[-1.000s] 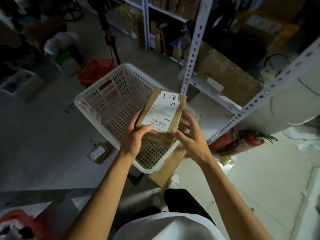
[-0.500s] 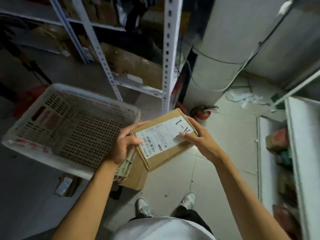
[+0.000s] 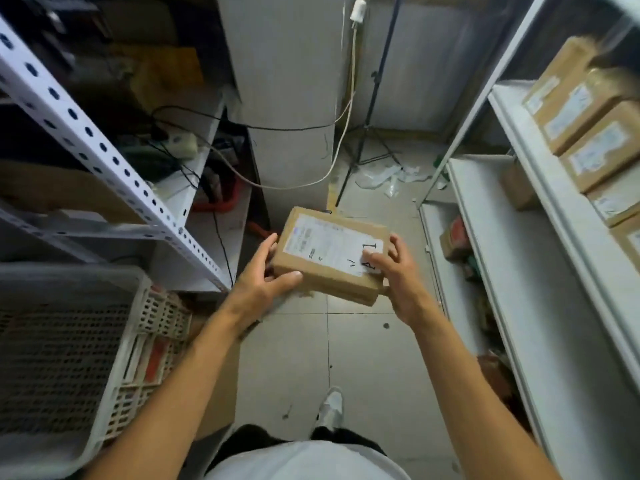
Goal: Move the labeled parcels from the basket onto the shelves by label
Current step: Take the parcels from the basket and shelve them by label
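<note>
Both hands, left (image 3: 265,282) and right (image 3: 398,275), gripped the flat brown cardboard parcel (image 3: 330,256) by its ends with curled fingers, label upward, likely for reading, above the floor, near the white shelves (image 3: 485,216).

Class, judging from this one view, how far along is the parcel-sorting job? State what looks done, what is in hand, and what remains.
Done: several labeled parcels already sit on the right shelf, and the visible part of the basket shows no parcels. In hand: the left hand and right hand hold one parcel marked A-1 above the floor. Left: shelving it by its label; the basket's hidden part cannot be judged.
</note>
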`<control>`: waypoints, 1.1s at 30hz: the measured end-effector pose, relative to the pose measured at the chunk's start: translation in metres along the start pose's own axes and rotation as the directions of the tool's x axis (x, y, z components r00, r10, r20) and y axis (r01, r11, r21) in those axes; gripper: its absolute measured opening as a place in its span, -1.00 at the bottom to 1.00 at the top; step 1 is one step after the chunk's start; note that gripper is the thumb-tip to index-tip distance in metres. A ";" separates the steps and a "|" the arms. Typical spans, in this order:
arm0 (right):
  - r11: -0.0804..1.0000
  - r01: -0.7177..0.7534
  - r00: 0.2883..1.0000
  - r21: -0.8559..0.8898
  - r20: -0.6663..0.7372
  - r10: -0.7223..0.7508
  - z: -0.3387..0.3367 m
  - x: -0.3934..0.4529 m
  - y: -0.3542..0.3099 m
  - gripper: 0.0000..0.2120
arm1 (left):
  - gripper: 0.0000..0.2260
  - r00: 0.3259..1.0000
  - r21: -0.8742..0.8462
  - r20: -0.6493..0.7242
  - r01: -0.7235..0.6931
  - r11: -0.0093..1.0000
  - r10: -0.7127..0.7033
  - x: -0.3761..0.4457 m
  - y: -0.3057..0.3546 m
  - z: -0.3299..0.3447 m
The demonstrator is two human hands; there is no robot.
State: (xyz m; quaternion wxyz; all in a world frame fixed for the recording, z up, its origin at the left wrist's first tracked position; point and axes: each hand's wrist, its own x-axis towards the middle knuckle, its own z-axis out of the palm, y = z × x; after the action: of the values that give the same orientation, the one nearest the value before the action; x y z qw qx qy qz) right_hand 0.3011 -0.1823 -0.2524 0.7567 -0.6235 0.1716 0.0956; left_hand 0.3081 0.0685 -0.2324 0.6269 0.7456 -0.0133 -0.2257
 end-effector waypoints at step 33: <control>0.771 0.172 0.808 -0.613 -0.360 -0.466 -0.096 0.157 -0.190 -0.08 | 0.07 0.749 0.072 0.576 -0.446 0.892 0.328 0.347 0.207 0.096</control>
State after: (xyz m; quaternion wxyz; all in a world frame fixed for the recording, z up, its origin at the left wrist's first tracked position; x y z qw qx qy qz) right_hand 0.5007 -0.3256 -0.1543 0.4785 -0.8381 0.2108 -0.1556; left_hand 0.6397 -0.1698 -0.1595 0.5493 0.6899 -0.3704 -0.2917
